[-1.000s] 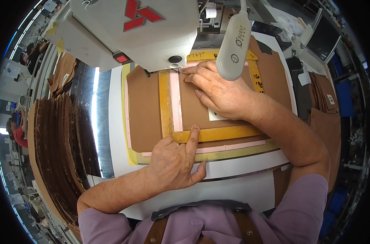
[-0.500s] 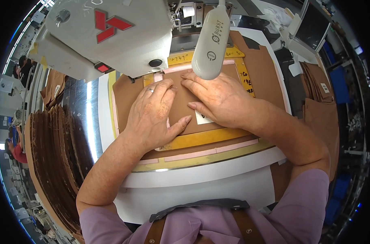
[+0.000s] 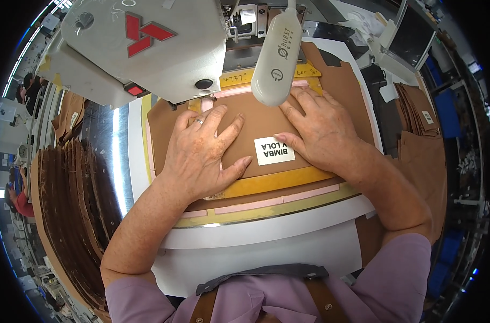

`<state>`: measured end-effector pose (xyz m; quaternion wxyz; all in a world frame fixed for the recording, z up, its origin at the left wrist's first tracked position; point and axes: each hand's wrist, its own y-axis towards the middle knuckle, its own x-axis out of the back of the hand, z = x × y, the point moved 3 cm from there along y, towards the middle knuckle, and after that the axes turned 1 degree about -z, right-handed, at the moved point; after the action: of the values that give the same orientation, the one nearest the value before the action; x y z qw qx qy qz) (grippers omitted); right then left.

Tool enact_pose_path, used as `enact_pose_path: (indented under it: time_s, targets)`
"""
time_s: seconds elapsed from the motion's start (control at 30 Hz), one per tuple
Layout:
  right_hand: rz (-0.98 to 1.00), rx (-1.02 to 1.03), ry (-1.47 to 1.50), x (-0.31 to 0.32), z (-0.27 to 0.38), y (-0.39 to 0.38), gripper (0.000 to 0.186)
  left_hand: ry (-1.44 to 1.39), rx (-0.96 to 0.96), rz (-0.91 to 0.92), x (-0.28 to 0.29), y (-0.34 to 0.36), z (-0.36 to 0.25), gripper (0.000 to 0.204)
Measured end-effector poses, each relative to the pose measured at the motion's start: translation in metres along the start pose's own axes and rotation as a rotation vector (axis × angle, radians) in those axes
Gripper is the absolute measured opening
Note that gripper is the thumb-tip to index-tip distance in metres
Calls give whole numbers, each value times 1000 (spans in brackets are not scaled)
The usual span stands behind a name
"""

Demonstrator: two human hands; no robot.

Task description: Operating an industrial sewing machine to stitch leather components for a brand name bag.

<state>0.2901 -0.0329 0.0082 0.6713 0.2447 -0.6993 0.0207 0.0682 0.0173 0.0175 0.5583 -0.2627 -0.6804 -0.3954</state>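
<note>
My left hand (image 3: 199, 148) lies flat and spread on a brown panel (image 3: 253, 121), its fingertips near the needle area of the sewing machine (image 3: 142, 64). My right hand (image 3: 323, 132) is spread on the panel's right part, its fingertips at the upper edge and its thumb touching a white printed label (image 3: 269, 154). A yellow template frame (image 3: 277, 178) with pink strips (image 3: 266, 86) surrounds the panel. A pale oval device (image 3: 274, 75) on a stalk hangs over the work between my hands and partly hides the frame.
Stacks of brown pieces (image 3: 67, 199) stand at left beside a steel plate (image 3: 118, 161); more pieces (image 3: 412, 107) lie at right. A screen (image 3: 414, 43) is at top right. Co-workers (image 3: 21, 202) sit along the far left. White board (image 3: 256, 237) spans below the frame.
My left hand has moved up from the lower bar onto the panel. My right hand has shifted right, uncovering more of the label. The view has shifted, so the machine appears farther left.
</note>
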Motion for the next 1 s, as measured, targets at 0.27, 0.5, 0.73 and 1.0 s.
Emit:
enact_pose_path:
  time_s: [0.27, 0.5, 0.73, 1.0]
  targets:
    - [39, -4, 38, 0, 6, 5, 64, 3, 8, 18, 2, -6, 7, 63]
    - [29, 21, -6, 0, 10, 8, 65, 24, 18, 23, 3, -11, 12, 63]
    - [65, 41, 63, -2, 16, 15, 66, 67, 44, 45, 8, -18, 19, 63]
    - [-9, 96, 71, -3, 31, 28, 69, 132, 108, 74, 19, -33, 33, 69]
